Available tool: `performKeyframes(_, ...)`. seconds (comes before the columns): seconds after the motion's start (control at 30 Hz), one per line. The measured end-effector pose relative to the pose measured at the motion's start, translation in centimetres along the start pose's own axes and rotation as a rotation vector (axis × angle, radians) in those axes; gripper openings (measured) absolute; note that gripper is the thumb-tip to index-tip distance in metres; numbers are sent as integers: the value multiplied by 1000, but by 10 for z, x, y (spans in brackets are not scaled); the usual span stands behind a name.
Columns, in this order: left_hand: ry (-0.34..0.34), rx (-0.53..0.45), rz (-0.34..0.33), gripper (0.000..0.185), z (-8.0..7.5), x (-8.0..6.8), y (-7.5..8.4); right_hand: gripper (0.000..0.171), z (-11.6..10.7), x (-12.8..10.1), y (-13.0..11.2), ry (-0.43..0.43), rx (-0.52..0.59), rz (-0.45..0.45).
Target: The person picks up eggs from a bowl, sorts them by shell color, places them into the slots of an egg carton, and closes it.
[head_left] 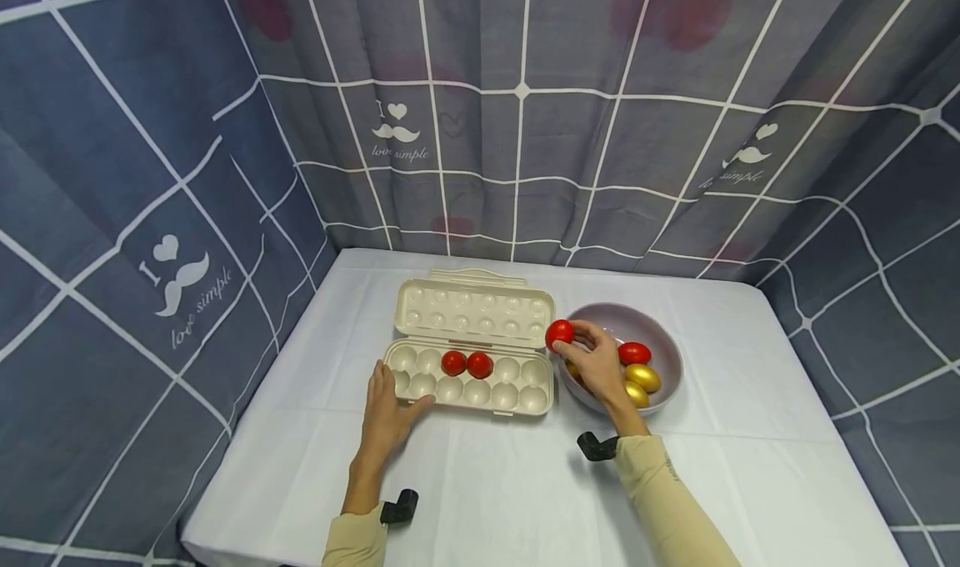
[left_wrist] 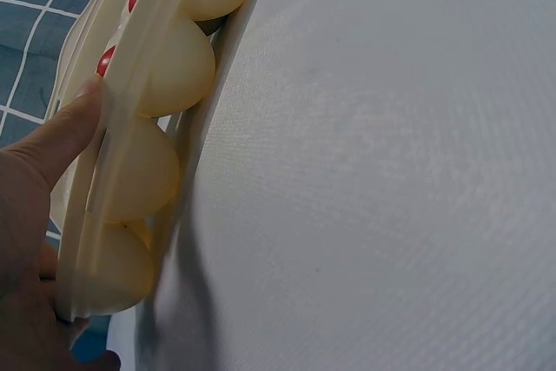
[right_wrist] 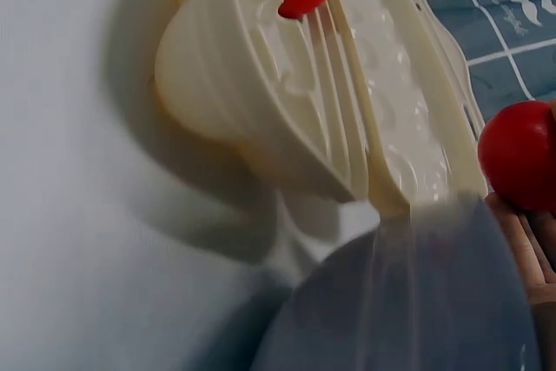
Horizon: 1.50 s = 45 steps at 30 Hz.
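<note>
A cream egg tray (head_left: 495, 396) lies open on the white table, its lid (head_left: 474, 307) folded back. Two red eggs (head_left: 467, 363) sit in its far row. My left hand (head_left: 390, 408) rests flat against the tray's near left corner, thumb (left_wrist: 65, 128) on the rim (left_wrist: 122, 128). My right hand (head_left: 596, 363) pinches a red egg (head_left: 558, 333) above the gap between tray and a grey bowl (head_left: 663, 342). That egg (right_wrist: 519, 155) shows at the right edge of the right wrist view, beside the tray (right_wrist: 287, 119).
The bowl holds one red egg (head_left: 634, 353) and gold eggs (head_left: 641, 377). Checked grey curtains (head_left: 517, 108) close in the back and both sides. The white tablecloth (head_left: 525, 484) stretches bare toward the front edge.
</note>
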<state>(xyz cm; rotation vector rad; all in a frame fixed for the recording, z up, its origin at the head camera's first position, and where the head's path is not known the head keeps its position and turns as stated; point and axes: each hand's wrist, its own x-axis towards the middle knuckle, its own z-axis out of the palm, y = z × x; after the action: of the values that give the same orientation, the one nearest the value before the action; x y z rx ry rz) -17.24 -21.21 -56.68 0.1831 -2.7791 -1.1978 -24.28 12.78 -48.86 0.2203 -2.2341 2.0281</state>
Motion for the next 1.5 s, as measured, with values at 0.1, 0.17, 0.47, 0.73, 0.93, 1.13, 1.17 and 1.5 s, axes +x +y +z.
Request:
performKeyframes(0.1,-4,3,-2,113,1,0,-1,40,7,-4,-6,-13,16,-8)
performKeyframes(0.17,-8,3,-7,113,1,0,-1,41,12,-6,-6,-28,30,-20)
performKeyframes(0.47,-11,-5,0,114,1,1,-1,44,25,0,22,-26,124,-12)
performKeyframes(0.73,-13,2,-1,114,1,2,0,43,43,-14,-3,-71,105,-21)
performKeyframes(0.93,-9,0,2,114,3,2,-1,43,58,-22,6,-95,135,-5)
performKeyframes(1.13,-3,5,6,114,5,1,-2,43,62,-23,13,-87,109,-10)
performKeyframes(1.17,-2,6,8,114,5,1,-2,44,62,-23,16,-80,95,-17)
performKeyframes(1.5,9,18,3,113,1,1,0,41,77,-15,56,-42,-94,-80)
